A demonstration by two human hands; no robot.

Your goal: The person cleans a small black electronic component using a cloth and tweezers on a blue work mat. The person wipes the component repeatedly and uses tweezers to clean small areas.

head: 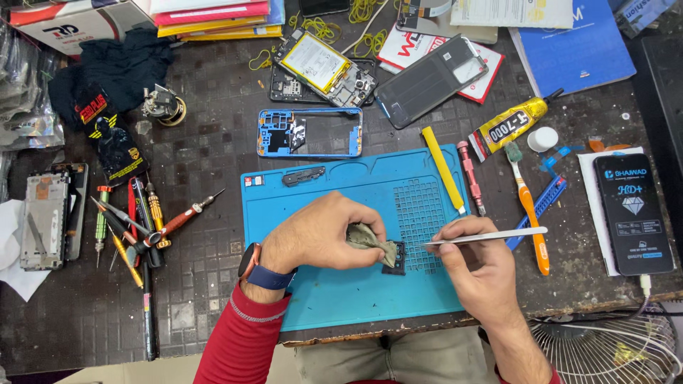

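I take the blue work mat (pixel 334 299) as my landmark: both my hands sit over its right-hand half, just beside its grid of small compartments. My left hand (pixel 320 235) is curled shut around a crumpled, grey-green cloth (pixel 370 238), whose free end trails off to the right and presses onto a small dark rectangular part (pixel 395 257) lying on the mat at the grid's left edge. That part lies between my two hands, touching the cloth and so closer to the left one; its long axis runs roughly toward and away from me. My right hand (pixel 477 267) comes in from the mat's lower right corner, fingers pinched narrow on a pair of silver tweezers (pixel 491 236). The tweezers lie almost level, their long axis running left to right, the tips pointing left toward the dark part and stopping just short of it over the grid. My left wrist, with a dark watch band (pixel 267 274), rests near the mat's left side; my right forearm angles up from the tabletop (pixel 213 284) edge nearest me.
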